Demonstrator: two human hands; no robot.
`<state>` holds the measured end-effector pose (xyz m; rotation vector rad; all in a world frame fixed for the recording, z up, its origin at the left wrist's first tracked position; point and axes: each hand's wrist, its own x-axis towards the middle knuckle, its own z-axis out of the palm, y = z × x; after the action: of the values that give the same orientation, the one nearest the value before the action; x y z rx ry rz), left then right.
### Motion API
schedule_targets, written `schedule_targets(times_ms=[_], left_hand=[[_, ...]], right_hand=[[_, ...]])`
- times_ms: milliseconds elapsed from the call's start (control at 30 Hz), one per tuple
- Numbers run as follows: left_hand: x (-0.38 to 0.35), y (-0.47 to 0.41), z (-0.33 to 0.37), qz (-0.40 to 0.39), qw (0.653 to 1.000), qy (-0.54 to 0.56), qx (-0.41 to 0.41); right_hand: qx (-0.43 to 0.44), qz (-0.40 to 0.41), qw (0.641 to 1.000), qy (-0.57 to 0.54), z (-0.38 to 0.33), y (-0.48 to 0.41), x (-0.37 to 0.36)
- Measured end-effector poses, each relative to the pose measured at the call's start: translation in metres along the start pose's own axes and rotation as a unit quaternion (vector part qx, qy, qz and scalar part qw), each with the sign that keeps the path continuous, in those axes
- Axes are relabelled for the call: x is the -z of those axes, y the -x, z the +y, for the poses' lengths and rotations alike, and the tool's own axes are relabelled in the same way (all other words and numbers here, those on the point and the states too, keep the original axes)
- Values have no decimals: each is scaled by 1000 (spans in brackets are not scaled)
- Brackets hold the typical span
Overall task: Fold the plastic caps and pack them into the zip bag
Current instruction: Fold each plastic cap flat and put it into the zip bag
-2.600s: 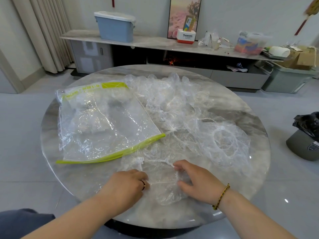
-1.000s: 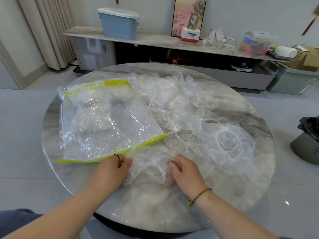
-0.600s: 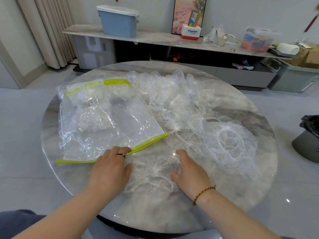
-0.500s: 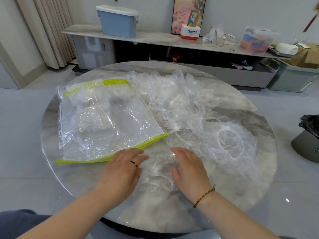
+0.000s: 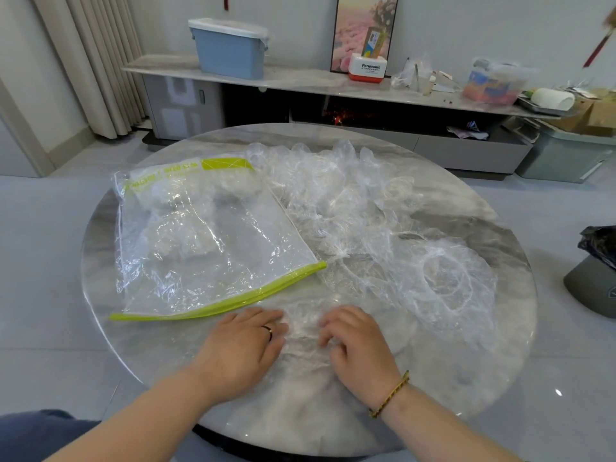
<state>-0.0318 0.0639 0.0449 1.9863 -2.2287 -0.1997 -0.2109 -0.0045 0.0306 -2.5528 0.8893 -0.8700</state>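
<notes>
Film is the risk in the head view: the cap (image 5: 301, 331) under both hands is thin and springy, so I judge a fold could pop open or slide on the glossy worktop (image 5: 483, 361) once pressure lifts, or catch on the pile of caps (image 5: 383, 228) just beyond. The left hand (image 5: 245, 345) lies flat, fingers (image 5: 266, 320) together, pressing the cap's left side. The right hand (image 5: 356, 345) has bent fingers (image 5: 336, 323) with tips on the film; whether they pinch it I cannot tell. The zip bag (image 5: 206, 238) lies left of the pile, its zip edge (image 5: 216, 310) nearest the hands, with a few packed caps (image 5: 186, 241) inside.
</notes>
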Motion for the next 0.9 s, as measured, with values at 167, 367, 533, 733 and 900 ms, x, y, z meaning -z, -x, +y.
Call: schedule_targets(times_ms=[167, 367, 533, 733, 900], left_hand=[[5, -5, -14, -1, 998, 36, 49], [4, -3, -14, -22, 998, 36, 41], [5, -8, -7, 16, 998, 36, 51], [5, -5, -7, 68, 996, 42, 32], [-1, 2, -8, 101, 989, 87, -69]], right_hand=[[-5, -63, 993, 101, -7, -1, 7], [-68, -88, 990, 92, 10, -8, 23], [23, -85, 995, 50, -8, 2, 21], [108, -183, 975, 57, -27, 28, 8], [117, -152, 977, 98, -21, 26, -1]])
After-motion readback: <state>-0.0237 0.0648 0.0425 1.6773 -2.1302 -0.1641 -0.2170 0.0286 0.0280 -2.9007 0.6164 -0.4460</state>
